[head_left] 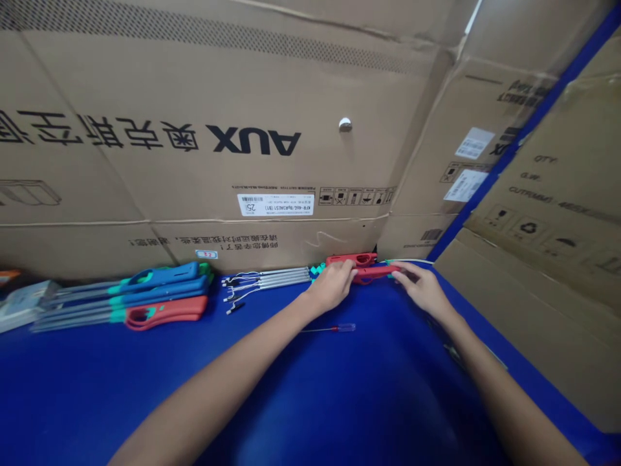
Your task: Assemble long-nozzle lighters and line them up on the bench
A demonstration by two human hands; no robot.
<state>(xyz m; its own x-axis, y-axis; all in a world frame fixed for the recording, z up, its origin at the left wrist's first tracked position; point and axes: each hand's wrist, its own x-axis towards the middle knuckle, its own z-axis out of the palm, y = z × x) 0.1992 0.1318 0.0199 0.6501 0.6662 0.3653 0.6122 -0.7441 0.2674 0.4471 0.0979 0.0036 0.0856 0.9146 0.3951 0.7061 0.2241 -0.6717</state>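
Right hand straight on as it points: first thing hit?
Front red handle: the right hand seems to touch its right end, though depth is unclear from this view.

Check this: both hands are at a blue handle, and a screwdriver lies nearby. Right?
Not quite: in the head view, the handle at the left hand and right hand is red, not blue. A screwdriver does lie nearby.

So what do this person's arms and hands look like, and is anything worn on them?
The left hand and right hand are bare, with no gloves visible. The left forearm and right forearm taper toward the hands; no sleeve, watch or bracelet shows.
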